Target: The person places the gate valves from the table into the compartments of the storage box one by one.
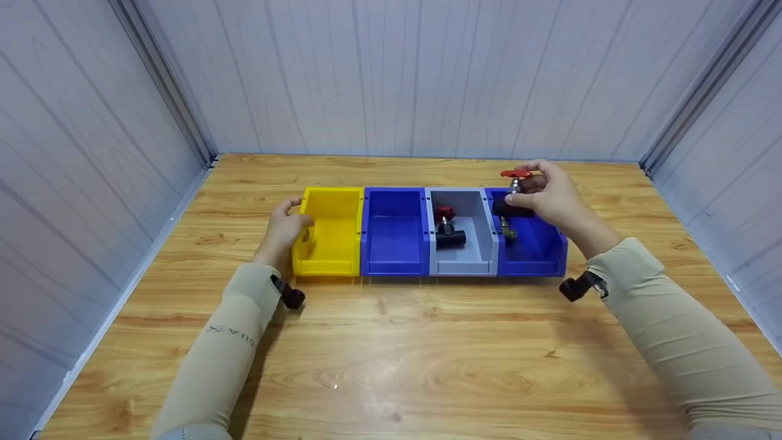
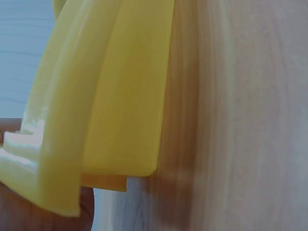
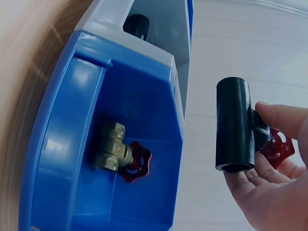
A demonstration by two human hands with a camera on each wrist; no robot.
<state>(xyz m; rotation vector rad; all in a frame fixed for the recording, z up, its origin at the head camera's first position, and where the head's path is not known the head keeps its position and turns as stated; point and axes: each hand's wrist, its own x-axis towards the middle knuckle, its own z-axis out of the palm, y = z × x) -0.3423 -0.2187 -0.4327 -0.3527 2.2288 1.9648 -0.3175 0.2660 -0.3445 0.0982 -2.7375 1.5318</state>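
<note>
My right hand (image 1: 559, 198) holds a black pipe valve with a red handwheel (image 3: 234, 125) above the right-hand blue bin (image 1: 533, 269). In the right wrist view, the thumb and fingers grip it around the stem and handwheel. Inside that bin lies a brass valve with a red handwheel (image 3: 110, 150). A similar black valve with a red handwheel (image 1: 451, 238) lies in the grey bin (image 1: 464, 267). At the row's left end, my left hand (image 1: 283, 231) grips the side wall of the yellow bin (image 1: 327, 267), thumb inside; some fingers are hidden behind the wall.
A second blue bin (image 1: 394, 267) stands between the yellow and grey bins, all side by side in one row. They stand on a wood-grain table (image 1: 391, 354). White panel walls (image 1: 391, 79) enclose the table's back and sides.
</note>
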